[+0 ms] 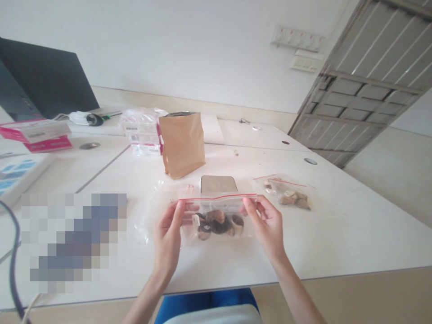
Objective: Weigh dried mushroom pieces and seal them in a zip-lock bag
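Both hands hold a clear zip bag (216,216) of dark dried pieces up above the white table (337,234). The left hand (168,238) and right hand (268,227) pinch its red-striped top corners. A brown paper bag (182,144) stands behind it.
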A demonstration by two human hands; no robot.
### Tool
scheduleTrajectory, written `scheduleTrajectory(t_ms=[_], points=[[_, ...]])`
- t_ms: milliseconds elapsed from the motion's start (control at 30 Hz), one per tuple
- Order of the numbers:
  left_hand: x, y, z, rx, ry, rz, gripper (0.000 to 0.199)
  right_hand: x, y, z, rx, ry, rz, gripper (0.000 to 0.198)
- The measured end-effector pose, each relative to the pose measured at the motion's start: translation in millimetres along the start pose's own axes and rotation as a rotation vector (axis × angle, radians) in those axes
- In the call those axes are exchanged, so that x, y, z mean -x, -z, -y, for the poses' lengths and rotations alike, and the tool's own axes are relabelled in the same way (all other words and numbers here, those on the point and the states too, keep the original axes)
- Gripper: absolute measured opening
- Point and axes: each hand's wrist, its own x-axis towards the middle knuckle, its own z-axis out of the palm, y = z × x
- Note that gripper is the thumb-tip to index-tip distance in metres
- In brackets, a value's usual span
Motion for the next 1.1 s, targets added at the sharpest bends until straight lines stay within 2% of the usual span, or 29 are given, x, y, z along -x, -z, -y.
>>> scheduleTrajectory(t_ms=[167, 300, 467, 733, 867, 1033, 1100], points=[[-4, 2, 2, -0.081, 0.020, 0.120, 0.042, 10, 1, -14, -0.021, -0.132, 0.034, 0.026], [-6, 4, 3, -0.121, 0.013, 0.176, 0.043, 13, 4, -21, 0.012, -0.148, 0.051, 0.033], [-6, 6, 1, -0.221, -0.030, 0.182, 0.043, 14, 9, -28, 0.075, -0.134, 0.047, 0.039], [1, 6, -2, -0.356, -0.083, 0.104, 0.039, 18, 6, -25, 0.200, -0.071, -0.076, 0.040], [2, 6, -2, -0.324, -0.054, 0.089, 0.038, 17, 5, -24, 0.150, -0.074, -0.044, 0.038], [4, 10, 1, -0.248, 0.023, 0.133, 0.046, 16, 6, -25, 0.046, -0.123, 0.007, 0.038], [5, 11, 2, -0.226, 0.023, 0.148, 0.043, 16, 7, -26, 0.021, -0.132, 0.037, 0.035]])
